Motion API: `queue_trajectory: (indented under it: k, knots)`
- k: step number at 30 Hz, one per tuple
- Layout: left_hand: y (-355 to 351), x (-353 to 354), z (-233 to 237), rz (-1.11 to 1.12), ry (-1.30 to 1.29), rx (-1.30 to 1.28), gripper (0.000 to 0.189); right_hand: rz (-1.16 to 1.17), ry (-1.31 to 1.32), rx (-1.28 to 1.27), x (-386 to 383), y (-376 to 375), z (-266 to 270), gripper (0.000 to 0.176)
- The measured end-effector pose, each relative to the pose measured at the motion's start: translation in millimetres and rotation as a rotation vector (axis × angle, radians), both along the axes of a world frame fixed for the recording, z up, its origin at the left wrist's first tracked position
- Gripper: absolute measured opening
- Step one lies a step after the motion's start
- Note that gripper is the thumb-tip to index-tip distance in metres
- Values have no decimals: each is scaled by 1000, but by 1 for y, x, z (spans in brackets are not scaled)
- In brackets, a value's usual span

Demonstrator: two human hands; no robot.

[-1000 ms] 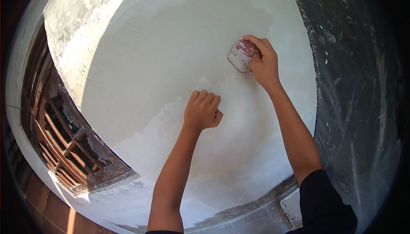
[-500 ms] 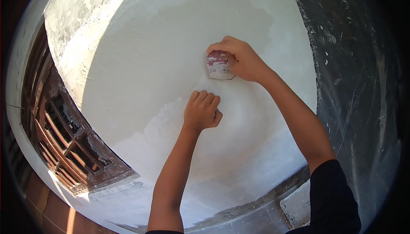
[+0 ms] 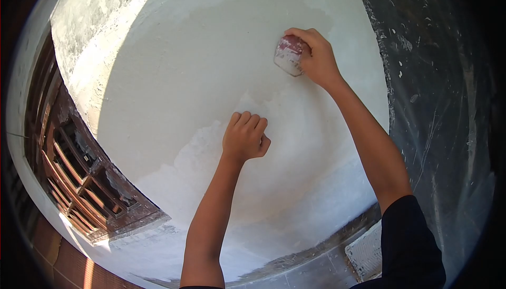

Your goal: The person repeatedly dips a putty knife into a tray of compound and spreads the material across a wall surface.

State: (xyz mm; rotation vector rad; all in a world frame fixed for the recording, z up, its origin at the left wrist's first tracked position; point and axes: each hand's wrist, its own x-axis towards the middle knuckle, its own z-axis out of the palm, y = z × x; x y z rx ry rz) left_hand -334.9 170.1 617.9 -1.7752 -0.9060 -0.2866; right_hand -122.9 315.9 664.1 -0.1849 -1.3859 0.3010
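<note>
My right hand grips a dark-red sanding pad smeared with white dust, pressed against the plastered wall. The thumb and fingers hold its top and right side; I cannot see its underside. Lower and to the left, my left hand is curled into a fist at the wall, knuckles up, with nothing visible in it. Around the fist the wall has a paler, powdery patch, while a greyer, damp-looking area spreads above it.
At the left is a brown wooden window frame with slats. A dark, scratched surface borders the wall on the right. Below are grey tiles and a white rough-faced slab near my right sleeve. Sunlight strikes the upper-left wall.
My right hand has moved up and to the right along the wall with the sanding pad, which is now tilted. My left fist stays in nearly the same place.
</note>
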Motion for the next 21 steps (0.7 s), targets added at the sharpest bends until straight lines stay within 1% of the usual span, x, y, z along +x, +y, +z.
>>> queue_trajectory:
  k: [3, 4, 5, 7, 9, 11, 13, 14, 15, 17, 18, 19, 21]
  knots:
    - [1, 1, 2, 1, -2, 6, 17, 44, 22, 72, 3, -15, -9, 46]
    - [0, 1, 1, 1, -4, 1, 17, 70, -75, 66, -3, -24, -13, 47]
    - [1, 1, -1, 1, -5, -5, 17, 69, -76, 61, -6, -21, -17, 47]
    - [3, 0, 0, -18, 8, 29, 16, -8, -76, 99, -16, -9, -23, 48]
    - [2, 0, 0, -5, 6, 13, 16, -67, 122, -92, -1, -1, -20, 48]
    - [2, 1, 0, 3, -2, 3, 17, -56, 249, -84, 2, -5, -21, 49]
    - [0, 2, 1, 8, 4, 4, 17, 9, 151, 53, -12, -28, -22, 49]
    - [-2, 1, 0, 7, 4, -3, 17, 66, 86, 91, -24, -35, -25, 47]
    - [-3, -1, 0, 23, -3, -8, 17, 60, 89, 81, -28, -26, -31, 47]
    - [1, 1, 1, 27, 2, -16, 17, -164, 274, -77, -31, -6, -34, 45]
    - [2, 0, 1, 17, 10, -7, 17, -223, 388, -178, -20, 0, -33, 44]
    - [2, -1, 0, 8, 15, 2, 17, -139, 477, -303, -11, 3, -35, 42]
    - [3, 0, 1, 11, 14, 0, 17, -124, 467, -198, -11, -7, -31, 41]
